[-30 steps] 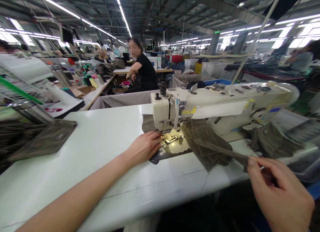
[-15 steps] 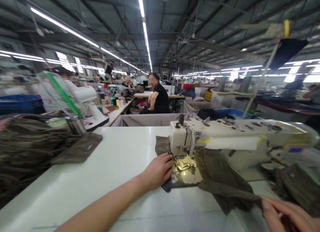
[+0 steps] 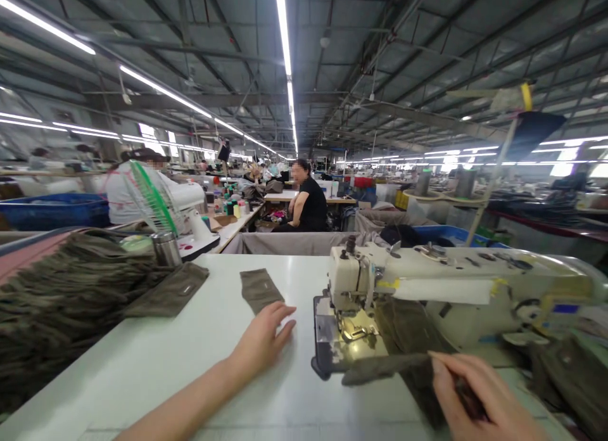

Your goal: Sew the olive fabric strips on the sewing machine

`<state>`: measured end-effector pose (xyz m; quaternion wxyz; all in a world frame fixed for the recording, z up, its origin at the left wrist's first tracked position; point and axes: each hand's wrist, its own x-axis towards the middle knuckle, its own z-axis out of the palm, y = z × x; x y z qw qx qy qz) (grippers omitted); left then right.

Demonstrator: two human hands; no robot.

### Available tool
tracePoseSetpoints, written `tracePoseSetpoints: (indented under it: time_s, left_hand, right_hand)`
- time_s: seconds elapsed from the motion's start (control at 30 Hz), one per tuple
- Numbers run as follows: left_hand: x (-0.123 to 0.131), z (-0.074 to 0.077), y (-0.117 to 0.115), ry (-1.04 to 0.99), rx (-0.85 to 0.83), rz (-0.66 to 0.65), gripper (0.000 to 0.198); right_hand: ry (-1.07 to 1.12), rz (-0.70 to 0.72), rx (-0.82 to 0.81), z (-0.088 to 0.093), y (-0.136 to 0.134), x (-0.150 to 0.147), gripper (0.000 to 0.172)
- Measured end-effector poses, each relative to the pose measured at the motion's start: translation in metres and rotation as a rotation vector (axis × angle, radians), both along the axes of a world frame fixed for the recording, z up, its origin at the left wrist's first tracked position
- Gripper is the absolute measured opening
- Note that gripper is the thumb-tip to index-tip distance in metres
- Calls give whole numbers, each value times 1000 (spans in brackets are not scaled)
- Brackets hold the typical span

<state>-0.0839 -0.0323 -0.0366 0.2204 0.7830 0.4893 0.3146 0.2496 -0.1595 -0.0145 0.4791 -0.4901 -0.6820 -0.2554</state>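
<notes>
Head view, the only one I've got. My left hand (image 3: 266,336) is grasping nothing I can make out: fingers stretched forward, thumb apart, fingertips at the near end of a small olive cloth piece (image 3: 260,287). That piece lies flat on the pale bench (image 3: 285,400), left of the sewing machine (image 3: 446,267) and well apart from it; whether I'm pressing on it, can't tell.

My right hand (image 3: 475,390) pinches a brown cloth strip (image 3: 382,368) between thumb and fingers. Strip runs leftward, free end by the near edge of the shiny machine plate (image 3: 363,346). More brown cloth (image 3: 408,324) sits under the machine arm, just behind the strip; can't tell if they're joined.

Right of that, another cloth bundle (image 3: 560,371), blurry. Far left, big heap of olive cloth (image 3: 71,308), with a flat labelled piece (image 3: 168,292) beside it on the bench and a steel cup (image 3: 166,249) behind. Beyond the bench I see a seated co-worker in black (image 3: 312,203), plus a fan with a green rim (image 3: 156,197).
</notes>
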Motion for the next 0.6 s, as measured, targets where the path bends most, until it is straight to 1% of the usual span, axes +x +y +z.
tracePoseSetpoints:
  time_s: [0.03, 0.07, 0.1, 0.13, 0.17, 0.2, 0.23, 0.3, 0.33, 0.37, 0.43, 0.47, 0.5, 0.53, 0.6]
  left_hand:
    - [12, 4, -16, -107, -212, -51, 50]
    - [25, 9, -32, -233, -484, -141, 63]
    - [38, 13, -48, -366, -776, -274, 75]
    - [50, 19, -60, -508, -1014, -382, 84]
    - [59, 24, -70, -648, -1166, -441, 86]
    - [66, 29, -75, -789, -1233, -458, 80]
    - [70, 32, -75, -928, -1210, -427, 66]
    - [71, 37, -69, -1095, -1053, -325, 36]
    - [69, 38, -63, -1120, -981, -285, 29]
    - [65, 39, -58, -1106, -942, -268, 27]
    - [59, 41, -51, -1006, -929, -283, 28]
    - [57, 43, -51, -932, -916, -299, 30]
    - [56, 46, -52, -843, -870, -313, 31]
    - [57, 49, -56, -737, -784, -326, 31]
    - [61, 52, -69, -499, -511, -342, 32]
  right_hand:
    - [39, -31, 43, 5, -3, -9, 7]
    - [73, -45, 59, 11, -7, -19, 7]
    - [92, -30, 82, 15, -12, -29, 8]
    - [108, -8, 105, 18, -16, -39, 11]
    - [69, 37, 108, 20, -21, -48, 15]
    - [3, 85, 92, 20, -25, -54, 17]
    - [-62, 123, 76, 19, -29, -59, 18]
    - [-158, 195, 12, 14, -37, -64, 17]
    - [-162, 235, -31, 11, -40, -64, 14]
    - [-132, 283, -81, 8, -43, -63, 10]
    - [11, 369, -175, 4, -47, -61, 9]
    - [114, 378, -217, 4, -47, -60, 11]
    - [225, 358, -263, 4, -47, -60, 16]
    - [336, 319, -322, 5, -46, -60, 19]
    - [532, 270, -496, 7, -43, -63, 21]
